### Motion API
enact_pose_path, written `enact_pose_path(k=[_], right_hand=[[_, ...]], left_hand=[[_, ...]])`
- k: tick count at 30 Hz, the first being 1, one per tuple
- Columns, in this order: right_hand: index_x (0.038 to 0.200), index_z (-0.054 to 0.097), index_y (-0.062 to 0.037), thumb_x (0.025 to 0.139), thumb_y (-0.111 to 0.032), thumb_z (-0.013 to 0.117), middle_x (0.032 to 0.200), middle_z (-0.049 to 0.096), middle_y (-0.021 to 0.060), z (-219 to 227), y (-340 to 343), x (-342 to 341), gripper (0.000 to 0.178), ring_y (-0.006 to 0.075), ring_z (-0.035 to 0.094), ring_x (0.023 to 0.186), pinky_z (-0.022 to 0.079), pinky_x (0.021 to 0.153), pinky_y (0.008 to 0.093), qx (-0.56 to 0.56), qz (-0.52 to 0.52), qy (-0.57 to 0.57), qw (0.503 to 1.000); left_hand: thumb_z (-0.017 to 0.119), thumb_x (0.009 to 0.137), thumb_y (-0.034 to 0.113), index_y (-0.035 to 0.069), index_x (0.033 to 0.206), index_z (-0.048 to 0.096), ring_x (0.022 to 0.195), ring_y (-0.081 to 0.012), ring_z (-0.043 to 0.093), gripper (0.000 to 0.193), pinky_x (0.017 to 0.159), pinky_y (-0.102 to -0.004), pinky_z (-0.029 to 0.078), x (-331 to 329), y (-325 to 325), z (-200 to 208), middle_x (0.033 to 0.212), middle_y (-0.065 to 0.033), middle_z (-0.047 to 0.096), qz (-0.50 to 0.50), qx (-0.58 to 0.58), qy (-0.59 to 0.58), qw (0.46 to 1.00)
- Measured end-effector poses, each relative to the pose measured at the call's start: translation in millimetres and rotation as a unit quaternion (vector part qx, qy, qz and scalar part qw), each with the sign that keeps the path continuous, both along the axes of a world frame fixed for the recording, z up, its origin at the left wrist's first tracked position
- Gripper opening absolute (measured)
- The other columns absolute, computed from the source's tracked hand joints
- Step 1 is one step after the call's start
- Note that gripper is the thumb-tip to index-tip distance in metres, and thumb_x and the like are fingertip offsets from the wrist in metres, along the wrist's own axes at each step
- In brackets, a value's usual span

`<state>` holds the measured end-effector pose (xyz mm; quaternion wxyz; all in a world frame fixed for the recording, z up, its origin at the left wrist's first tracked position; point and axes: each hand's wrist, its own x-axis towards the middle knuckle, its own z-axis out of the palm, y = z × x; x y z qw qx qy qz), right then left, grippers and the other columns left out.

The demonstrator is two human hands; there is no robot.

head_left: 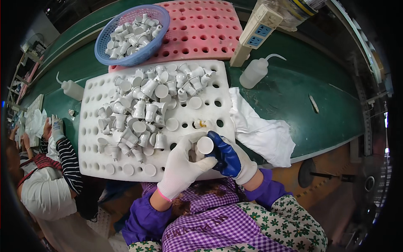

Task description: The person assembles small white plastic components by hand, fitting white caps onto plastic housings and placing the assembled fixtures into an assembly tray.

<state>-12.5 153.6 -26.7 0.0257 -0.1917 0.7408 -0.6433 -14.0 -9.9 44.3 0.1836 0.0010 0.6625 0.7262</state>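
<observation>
Seen from the head camera, a worker's left hand (182, 161), in a white knit glove, curls its fingers and thumb around a white cup-shaped piece (205, 145), pinching it above the near edge of a perforated white foam board (87, 126). The right hand (228, 158), in a glove with a blue coating, closes in against the piece's right side, its fingers bent; whether it also pinches the piece cannot be told.

The held piece shows a smooth, pale, round end tilted up toward the camera, its body largely hidden by the gloves. Similar glossy white pieces (151, 112) lie heaped across the board, many tipped on their sides, and more fill a blue basket (100, 47) at the far side, resting partly on a pink foam board (201, 27).

Dark lettering (201, 224) runs across the worker's purple checked apron (184, 236), upside down in places and broken by folds.
</observation>
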Motion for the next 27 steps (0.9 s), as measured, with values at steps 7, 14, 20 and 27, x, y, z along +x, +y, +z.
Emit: enact_pose_path(k=[7,14,20,27], right_hand=[[0.127,0.05,-0.0094,0.097,-0.032,0.049,0.108,0.061,0.0014,25.3,0.3,-6.2,0.037,0.0097,0.061,0.092,0.053,0.072,0.0229,-0.399,0.012,-0.511,0.761],[0.113,0.057,-0.0082,0.097,-0.031,0.049,0.094,0.064,0.0045,23.1,0.0,-9.2,0.029,0.0147,0.063,0.075,0.054,0.063,0.0264,-0.461,0.021,-0.552,0.695],[0.118,0.053,-0.0078,0.098,-0.029,0.046,0.096,0.061,0.0028,14.2,-1.2,-5.0,0.03,0.0107,0.059,0.078,0.051,0.066,0.0234,-0.437,0.029,-0.514,0.738],[0.123,0.048,-0.0037,0.1,-0.021,0.042,0.096,0.057,0.0045,24.6,-4.7,2.5,0.03,0.0116,0.056,0.076,0.049,0.067,0.0239,-0.228,0.011,-0.394,0.891]], left_hand=[[0.067,0.078,0.0,-0.005,0.126,0.045,0.083,-0.0074,0.056,0.054,0.077,-0.0241,0.048,1.4,-1.2,2.2,0.1,-0.0033,0.059,0.003,0.115,-0.036,0.993],[0.055,0.09,0.008,-0.003,0.131,0.045,0.078,-0.0068,0.055,0.043,0.069,-0.0209,0.046,2.4,-7.8,-2.6,0.099,-0.0037,0.06,0.003,0.195,-0.131,0.972],[0.053,0.092,0.011,-0.001,0.126,0.053,0.069,-0.0069,0.057,0.036,0.06,-0.0176,0.042,6.6,-6.1,-5.5,0.087,-0.0019,0.063,0.065,0.207,-0.17,0.961],[0.052,0.091,0.011,-0.002,0.117,0.059,0.061,-0.0084,0.057,0.03,0.055,-0.0178,0.041,8.9,-5.1,-7.1,0.076,-0.0031,0.063,0.113,0.215,-0.174,0.954]])
